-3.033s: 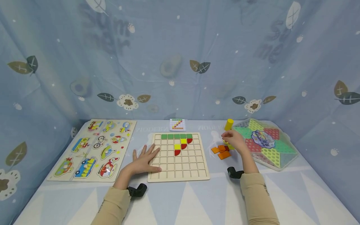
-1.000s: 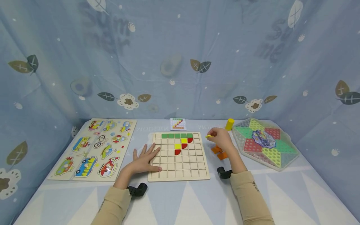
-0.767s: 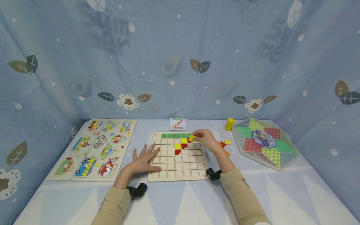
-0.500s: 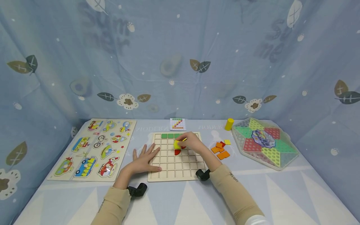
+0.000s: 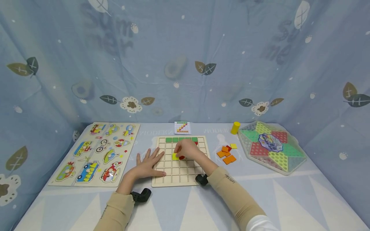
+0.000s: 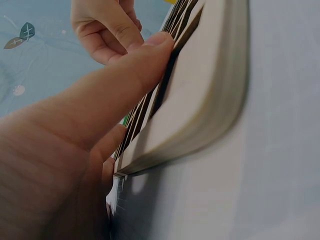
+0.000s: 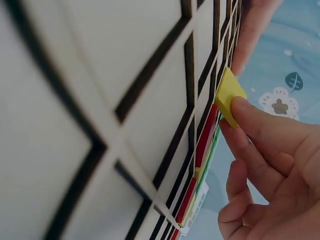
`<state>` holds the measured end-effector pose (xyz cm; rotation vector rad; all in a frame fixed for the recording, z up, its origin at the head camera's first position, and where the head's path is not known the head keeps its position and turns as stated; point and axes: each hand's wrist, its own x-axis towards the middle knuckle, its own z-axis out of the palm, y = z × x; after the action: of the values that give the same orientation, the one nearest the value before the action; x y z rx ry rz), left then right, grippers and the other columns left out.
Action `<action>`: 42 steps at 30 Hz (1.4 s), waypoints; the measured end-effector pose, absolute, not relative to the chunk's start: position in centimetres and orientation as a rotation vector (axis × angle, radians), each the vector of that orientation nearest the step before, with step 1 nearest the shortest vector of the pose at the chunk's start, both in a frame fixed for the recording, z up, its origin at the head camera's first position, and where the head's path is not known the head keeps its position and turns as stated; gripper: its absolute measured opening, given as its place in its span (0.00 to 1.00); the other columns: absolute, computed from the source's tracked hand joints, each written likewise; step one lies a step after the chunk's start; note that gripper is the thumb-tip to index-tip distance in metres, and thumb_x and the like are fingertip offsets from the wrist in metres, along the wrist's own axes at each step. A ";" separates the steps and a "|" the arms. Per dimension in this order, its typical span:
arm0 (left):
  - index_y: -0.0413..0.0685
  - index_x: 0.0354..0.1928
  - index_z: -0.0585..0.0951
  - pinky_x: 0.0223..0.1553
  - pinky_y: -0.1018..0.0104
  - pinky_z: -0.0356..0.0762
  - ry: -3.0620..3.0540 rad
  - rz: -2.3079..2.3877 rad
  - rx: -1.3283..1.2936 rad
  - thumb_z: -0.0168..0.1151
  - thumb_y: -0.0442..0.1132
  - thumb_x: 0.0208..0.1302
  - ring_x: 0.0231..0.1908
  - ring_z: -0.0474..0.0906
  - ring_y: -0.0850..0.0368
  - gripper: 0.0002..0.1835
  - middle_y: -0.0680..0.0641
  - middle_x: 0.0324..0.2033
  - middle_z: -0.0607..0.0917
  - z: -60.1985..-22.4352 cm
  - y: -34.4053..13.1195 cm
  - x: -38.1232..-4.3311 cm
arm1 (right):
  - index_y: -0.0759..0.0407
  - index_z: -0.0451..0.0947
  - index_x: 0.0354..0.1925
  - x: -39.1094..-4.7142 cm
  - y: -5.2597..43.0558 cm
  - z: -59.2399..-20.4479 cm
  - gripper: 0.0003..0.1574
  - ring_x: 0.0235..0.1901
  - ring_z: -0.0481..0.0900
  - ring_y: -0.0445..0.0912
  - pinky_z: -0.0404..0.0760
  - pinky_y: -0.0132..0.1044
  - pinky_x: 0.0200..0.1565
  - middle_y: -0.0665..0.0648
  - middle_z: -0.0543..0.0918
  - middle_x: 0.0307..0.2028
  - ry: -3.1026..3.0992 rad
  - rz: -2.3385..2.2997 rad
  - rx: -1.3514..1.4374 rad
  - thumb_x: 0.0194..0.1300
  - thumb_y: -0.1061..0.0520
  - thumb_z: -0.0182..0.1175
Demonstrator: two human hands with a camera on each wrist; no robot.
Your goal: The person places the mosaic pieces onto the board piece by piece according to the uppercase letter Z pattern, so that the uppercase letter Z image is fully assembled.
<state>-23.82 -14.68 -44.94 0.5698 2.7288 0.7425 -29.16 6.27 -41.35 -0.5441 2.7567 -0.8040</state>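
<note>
My right hand [image 5: 187, 149] pinches a yellow square tile [image 7: 229, 95] between thumb and finger, tilted against the wooden grid board [image 5: 185, 179]. In the head view that tile lies left of a red quarter-round tile [image 5: 181, 157]. My left hand [image 5: 146, 166] is spread over the board's left edge, thumb and fingers resting on it; the left wrist view has its thumb [image 6: 135, 65] on the frame. A row of green square tiles [image 5: 169, 140] fills part of the board's upper area. My right hand hides some of the yellow and red tiles.
Loose orange tiles [image 5: 229, 159], a red one and a yellow tile [image 5: 233, 146] lie right of the board. A pattern card [image 5: 182, 128] is behind it. A yellow cylinder [image 5: 235, 127] and a Chinese checkers box [image 5: 271, 147] stand right; a vehicle puzzle board [image 5: 95, 154] lies left.
My right hand reached the loose tiles, picked up a yellow square tile and carried it left over the board, down to the cell beside the lowest red tile. The left hand stayed put.
</note>
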 end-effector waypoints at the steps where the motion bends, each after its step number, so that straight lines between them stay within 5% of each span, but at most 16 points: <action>1: 0.52 0.71 0.54 0.56 0.32 0.15 2.729 0.742 0.568 0.63 0.63 0.50 0.69 0.29 0.35 0.51 0.42 0.72 0.44 -44.9 -14.7 -23.8 | 0.52 0.82 0.26 -29.2 6.2 -41.3 0.04 0.24 0.75 0.40 0.73 0.30 0.28 0.47 0.79 0.23 2.768 -0.769 -0.548 0.51 0.59 0.69; 13: 0.52 0.71 0.54 0.56 0.32 0.15 2.723 0.745 0.560 0.63 0.63 0.50 0.69 0.29 0.35 0.50 0.42 0.72 0.44 -45.0 -14.8 -23.7 | 0.49 0.84 0.30 -28.9 6.0 -41.4 0.06 0.24 0.73 0.38 0.70 0.30 0.27 0.44 0.79 0.22 2.859 -0.516 -0.610 0.50 0.57 0.70; 21: 0.51 0.71 0.54 0.56 0.31 0.16 2.719 0.758 0.574 0.63 0.63 0.50 0.69 0.29 0.35 0.50 0.42 0.72 0.44 -45.1 -14.7 -23.7 | 0.51 0.82 0.33 -28.4 7.5 -41.0 0.07 0.30 0.75 0.41 0.73 0.34 0.35 0.46 0.80 0.28 2.825 -0.733 -0.568 0.52 0.56 0.69; 42: 0.50 0.71 0.54 0.56 0.32 0.15 2.722 0.771 0.575 0.64 0.62 0.50 0.69 0.29 0.35 0.51 0.41 0.72 0.44 -45.0 -14.9 -23.6 | 0.58 0.81 0.39 -28.6 15.2 -39.6 0.11 0.32 0.74 0.47 0.74 0.37 0.32 0.54 0.81 0.34 2.849 -1.231 -0.274 0.57 0.56 0.65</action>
<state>-23.61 -14.86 -45.00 0.5752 2.7220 0.7707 -28.65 15.16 -39.62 -0.2743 2.8492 -1.2306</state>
